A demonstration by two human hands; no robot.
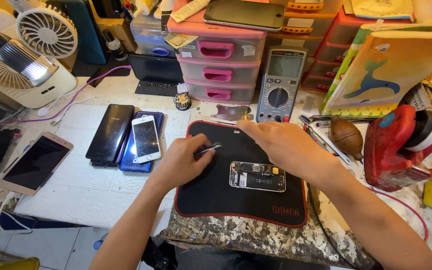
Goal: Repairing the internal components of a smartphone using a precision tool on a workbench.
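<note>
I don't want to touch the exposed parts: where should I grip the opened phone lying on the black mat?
Probably best taken by the two long edges of the opened phone, coming from above. It lies flat on the black red-trimmed mat with battery and board facing up, so only the thin rim seems safe.

A worn white tiled counter (91, 192) carries a black mat (211, 195) at its centre. At nine o'clock lie stacked phones (126, 140) and a rose-gold phone (36, 162). At twelve o'clock stand pink drawers (218, 60) and a grey multimeter (278, 85); at three, a red tool (393, 147).
</note>
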